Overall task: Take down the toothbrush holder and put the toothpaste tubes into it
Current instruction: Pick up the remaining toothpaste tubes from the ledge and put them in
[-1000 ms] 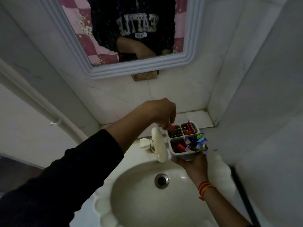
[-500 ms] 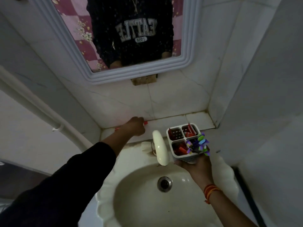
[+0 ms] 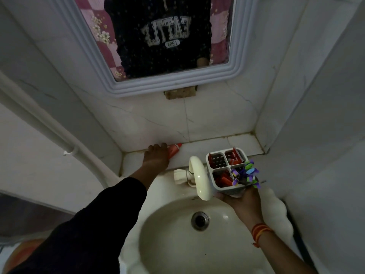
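Currently the toothbrush holder (image 3: 227, 171) is cradled from below by the right hand (image 3: 242, 200), above the sink (image 3: 177, 244) and just right of the tap (image 3: 197, 177). Red tubes are seen in three of its compartments, toothbrushes (image 3: 245, 175) in the fourth. On the ledge (image 3: 217, 144) behind the sink, a red toothpaste tube (image 3: 174, 149) is covered at one end by the left hand (image 3: 157, 157); whether it is gripped yet cannot be told. The tube is best pinched along its body, lifted clear of the tap, and dropped cap-down into the back-left compartment, which looks least full, while the holder is kept level.
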Available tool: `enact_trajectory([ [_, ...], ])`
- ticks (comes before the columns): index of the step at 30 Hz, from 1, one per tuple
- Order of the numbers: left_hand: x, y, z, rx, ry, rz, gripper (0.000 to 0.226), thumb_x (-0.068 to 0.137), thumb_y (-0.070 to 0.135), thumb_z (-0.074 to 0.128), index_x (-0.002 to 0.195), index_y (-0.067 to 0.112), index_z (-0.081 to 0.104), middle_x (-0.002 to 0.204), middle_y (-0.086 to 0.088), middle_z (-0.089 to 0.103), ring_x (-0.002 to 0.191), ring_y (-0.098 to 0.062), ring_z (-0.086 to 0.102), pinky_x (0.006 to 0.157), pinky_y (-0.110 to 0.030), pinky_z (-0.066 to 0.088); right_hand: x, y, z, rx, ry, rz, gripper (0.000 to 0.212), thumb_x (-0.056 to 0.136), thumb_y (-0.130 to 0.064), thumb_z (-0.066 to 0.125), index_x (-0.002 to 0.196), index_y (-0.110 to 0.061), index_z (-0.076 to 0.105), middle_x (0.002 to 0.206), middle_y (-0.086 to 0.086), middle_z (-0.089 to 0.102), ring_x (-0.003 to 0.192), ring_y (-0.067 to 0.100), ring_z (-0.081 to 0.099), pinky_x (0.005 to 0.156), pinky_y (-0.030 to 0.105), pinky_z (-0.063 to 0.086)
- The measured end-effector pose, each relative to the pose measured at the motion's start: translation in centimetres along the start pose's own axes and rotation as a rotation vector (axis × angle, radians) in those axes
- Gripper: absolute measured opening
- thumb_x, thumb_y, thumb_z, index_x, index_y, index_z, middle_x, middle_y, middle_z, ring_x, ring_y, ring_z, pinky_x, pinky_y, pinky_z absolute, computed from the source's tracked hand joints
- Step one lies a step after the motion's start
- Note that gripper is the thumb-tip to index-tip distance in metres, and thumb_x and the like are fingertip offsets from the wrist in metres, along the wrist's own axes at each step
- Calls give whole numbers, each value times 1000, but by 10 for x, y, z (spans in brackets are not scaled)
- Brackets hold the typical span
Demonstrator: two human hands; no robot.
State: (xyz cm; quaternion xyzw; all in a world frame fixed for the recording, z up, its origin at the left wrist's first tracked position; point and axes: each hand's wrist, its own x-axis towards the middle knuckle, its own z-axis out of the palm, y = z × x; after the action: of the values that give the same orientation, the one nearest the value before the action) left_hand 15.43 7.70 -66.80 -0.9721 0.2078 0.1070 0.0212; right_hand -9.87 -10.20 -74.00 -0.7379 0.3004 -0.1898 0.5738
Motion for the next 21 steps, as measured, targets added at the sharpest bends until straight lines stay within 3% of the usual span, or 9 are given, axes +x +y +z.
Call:
enact_trajectory([
  [5, -2, 2, -5, -130, -39, -113, 64, 83, 46, 69, 130, 8, 47, 128, -19, 50, 122, -40, 47, 98, -48, 44, 0, 0, 1, -4, -20, 3, 100, 55, -31, 103, 143, -18, 56, 135, -3, 69, 131, 14, 62, 98, 16, 49],
  [9, -16, 13, -32, -264, -43, -51, 68, 76, 76, 53, 107, 15, 60, 101, -9, 67, 94, -30, 66, 78, -36, 55, 0, -2, 0, 12, -21, 6, 107, 50, -46, 100, 144, -21, 55, 135, -5, 69, 130, 11, 62, 104, 26, 53],
  [12, -29, 29, -72, -289, 4, 50, 62, 67, 66, 59, 99, 16, 77, 99, -3, 76, 86, -21, 70, 80, -34, 60, 0, -2, -1, 13, -19, -5, 105, 50, -48, 99, 142, -21, 56, 135, -4, 69, 130, 12, 62, 108, 35, 54],
  [16, -44, 53, -137, -377, 79, 175, 33, 78, 32, 79, 107, 18, 78, 105, -1, 77, 78, -9, 64, 75, -24, 54, -1, -3, 0, 16, -12, 4, 109, 49, -55, 98, 144, -23, 54, 136, -6, 68, 130, 11, 61, 107, 33, 54],
  [21, -62, 94, -181, -312, -12, 270, 29, 76, 28, 82, 103, 18, 79, 91, 6, 71, 70, -3, 60, 58, -15, 45, 1, -3, 0, 38, -27, 38, 112, 47, -51, 103, 144, -28, 53, 135, -10, 68, 130, 9, 62, 106, 38, 57],
])
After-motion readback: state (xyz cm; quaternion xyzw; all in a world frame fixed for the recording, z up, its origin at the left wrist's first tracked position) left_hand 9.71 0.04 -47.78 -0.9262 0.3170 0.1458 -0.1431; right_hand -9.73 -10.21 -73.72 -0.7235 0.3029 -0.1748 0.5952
